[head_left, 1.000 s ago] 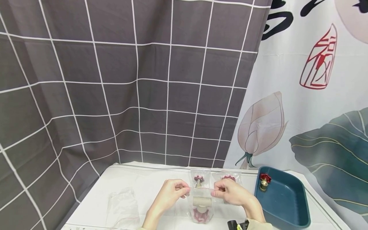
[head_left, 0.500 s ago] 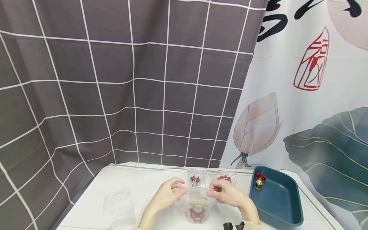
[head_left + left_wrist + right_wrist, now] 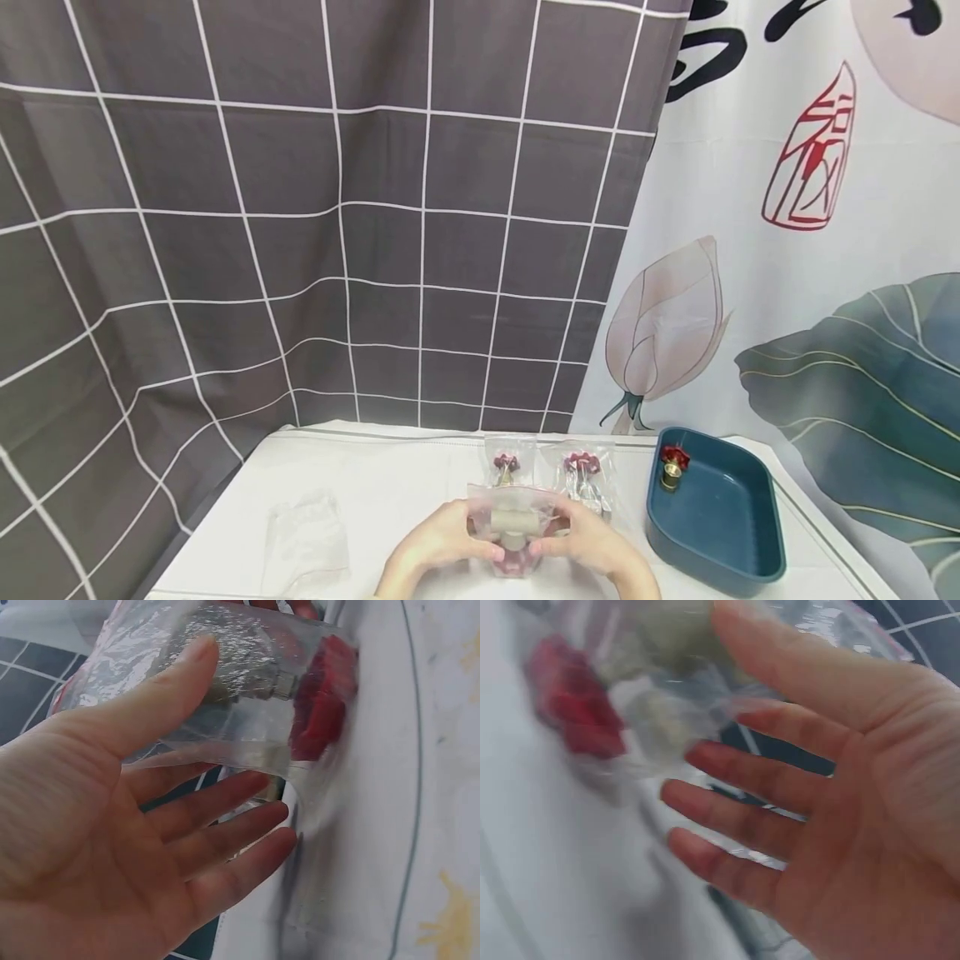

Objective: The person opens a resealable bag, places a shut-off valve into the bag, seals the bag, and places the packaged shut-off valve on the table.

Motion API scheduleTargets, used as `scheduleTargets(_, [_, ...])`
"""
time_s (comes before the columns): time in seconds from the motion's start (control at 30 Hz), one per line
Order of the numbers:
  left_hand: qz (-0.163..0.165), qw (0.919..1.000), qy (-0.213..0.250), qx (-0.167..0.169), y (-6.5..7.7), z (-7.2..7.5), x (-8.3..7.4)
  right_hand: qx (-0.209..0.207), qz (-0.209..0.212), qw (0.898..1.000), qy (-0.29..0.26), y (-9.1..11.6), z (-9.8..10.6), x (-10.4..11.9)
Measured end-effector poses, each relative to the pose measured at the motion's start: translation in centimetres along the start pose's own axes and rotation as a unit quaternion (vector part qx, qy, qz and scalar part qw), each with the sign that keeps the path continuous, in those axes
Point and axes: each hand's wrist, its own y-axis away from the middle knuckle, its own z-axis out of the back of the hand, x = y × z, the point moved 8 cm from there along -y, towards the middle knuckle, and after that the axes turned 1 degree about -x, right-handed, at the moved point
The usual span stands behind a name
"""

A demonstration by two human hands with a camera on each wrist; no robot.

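A clear zip bag [image 3: 514, 498] stands upright at the front middle of the white table, seen in the head view. Inside it is a valve with a pale metal body and a red handwheel [image 3: 324, 697], handwheel end down by the cloth. My left hand [image 3: 442, 540] holds the bag's left side, thumb in front and index finger behind. From the right, my right hand [image 3: 588, 542] holds it likewise; in the right wrist view that hand [image 3: 840, 795] has its thumb over the plastic. The other fingers of both hands spread out below, away from the bag.
Behind the hands lie two more bagged valves [image 3: 506, 463] with red handwheels. A blue tray [image 3: 712, 567] on the right has a brass valve [image 3: 672, 467] with a red handwheel at its far left corner. Flat clear plastic [image 3: 307, 537] lies on the left. A grey checked curtain hangs behind.
Both hands were pinching the bag's top edge, stretched between them. They have moved down to the bag's sides, thumbs in front. The view has shifted slightly.
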Motion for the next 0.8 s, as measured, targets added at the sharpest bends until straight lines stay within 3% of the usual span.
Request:
scheduleTargets(0.17, [-0.004, 0.9998, -0.012, -0.015, -0.3, -0.2, 0.1, -0.022, 0.003, 1.000, -0.008, -0.3, -0.7, -1.0])
scheduleTargets(0.3, [-0.004, 0.9997, 0.006, -0.024, -0.4, -0.2, 0.6, -0.037, -0.007, 0.999, -0.009, -0.8, -0.8, -1.3])
scheduleTargets(0.4, [-0.008, 0.9990, 0.030, -0.033, -0.3, 0.5, 0.1, -0.048, -0.012, 0.999, -0.019, -1.4, -0.8, -1.0])
scheduleTargets(0.53, [0.006, 0.9954, 0.084, -0.046, -0.5, 2.7, -0.6, -0.073, -0.031, 0.996, -0.046, -3.2, -0.6, -0.3])
scheduleTargets(0.67, [0.041, 0.9866, 0.140, -0.073, -1.6, 5.3, 0.8, -0.097, -0.062, 0.990, -0.079, -5.9, -0.7, 0.1])
scheduleTargets(0.8, [0.082, 0.9801, 0.143, -0.111, -2.6, 7.7, 2.6, -0.107, -0.102, 0.981, -0.124, -8.9, -1.3, 0.0])
